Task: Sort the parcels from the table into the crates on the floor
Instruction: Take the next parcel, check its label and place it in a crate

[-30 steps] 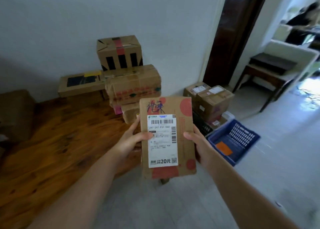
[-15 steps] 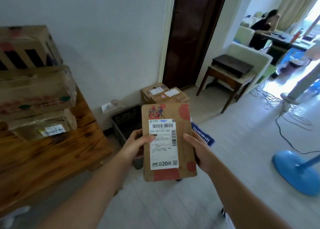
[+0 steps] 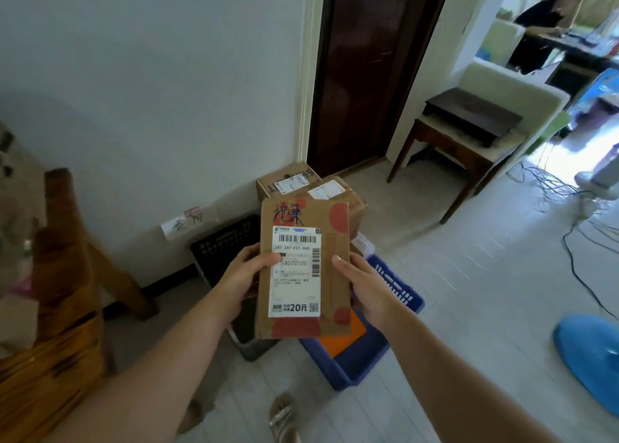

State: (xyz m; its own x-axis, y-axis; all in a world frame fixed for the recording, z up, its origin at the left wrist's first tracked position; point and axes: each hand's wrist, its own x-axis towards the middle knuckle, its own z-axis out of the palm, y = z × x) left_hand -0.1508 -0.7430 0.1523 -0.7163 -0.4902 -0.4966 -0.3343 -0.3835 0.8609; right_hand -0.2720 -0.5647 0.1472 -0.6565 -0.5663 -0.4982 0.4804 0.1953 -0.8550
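I hold a flat brown cardboard parcel (image 3: 331, 241) with red spots and a white shipping label upright in front of me. My left hand (image 3: 246, 275) grips its left edge, thumb on the label. My right hand (image 3: 363, 285) grips its right edge. Below the parcel stand a black crate (image 3: 224, 244) by the wall and a blue crate (image 3: 395, 295) to its right, with an orange item (image 3: 341, 340) inside the blue one. The wooden table (image 3: 63, 308) is at the left edge.
Two cardboard boxes (image 3: 301, 182) sit on the floor behind the crates by a dark door (image 3: 371, 67). A side table (image 3: 465, 134), cables on the floor and a blue fan base (image 3: 589, 359) lie to the right. A person sits at a desk far right. My sandalled foot (image 3: 284, 419) is below.
My view has swung right and down, away from the table's stacked parcels. The crates have come into view under the parcel, which stays held in both hands.
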